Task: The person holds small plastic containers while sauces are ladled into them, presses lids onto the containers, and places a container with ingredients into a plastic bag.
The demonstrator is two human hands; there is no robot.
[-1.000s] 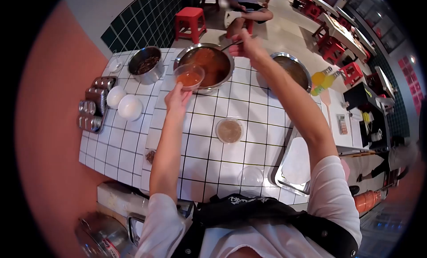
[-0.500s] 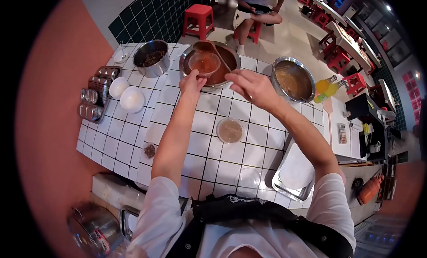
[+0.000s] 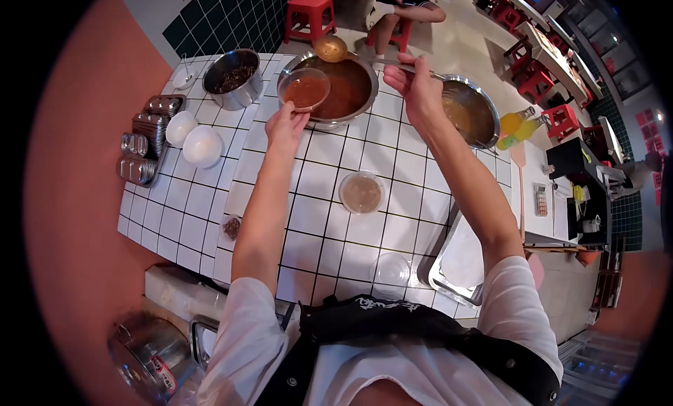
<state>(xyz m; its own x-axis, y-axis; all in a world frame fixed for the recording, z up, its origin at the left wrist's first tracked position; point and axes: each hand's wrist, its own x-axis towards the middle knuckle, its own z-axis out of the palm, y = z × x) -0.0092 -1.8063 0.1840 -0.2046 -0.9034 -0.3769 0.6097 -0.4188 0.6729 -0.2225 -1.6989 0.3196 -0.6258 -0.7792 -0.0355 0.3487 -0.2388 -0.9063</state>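
My left hand grips a clear plastic bowl with red sauce in it, tilted a little, over the near left rim of a large metal pot of red sauce. In my right hand is the handle of a ladle, whose coated bowl hangs above the pot's far rim. A second clear tub of cloudy brownish stuff stands on the tiled counter, below and between my forearms. Right of the pot, partly behind my right hand, is a metal pot of light brown liquid.
At the left are a pot of dark food, white bowls and stacked metal trays. A clear lid and a metal tray lie near me. Yellow bottles stand at the right. Beyond the counter a person sits.
The ladle has swung from beside the plastic bowl to above the pot's far rim, its scoop now turned differently. My right hand has risen. The plastic bowl has shifted slightly left.
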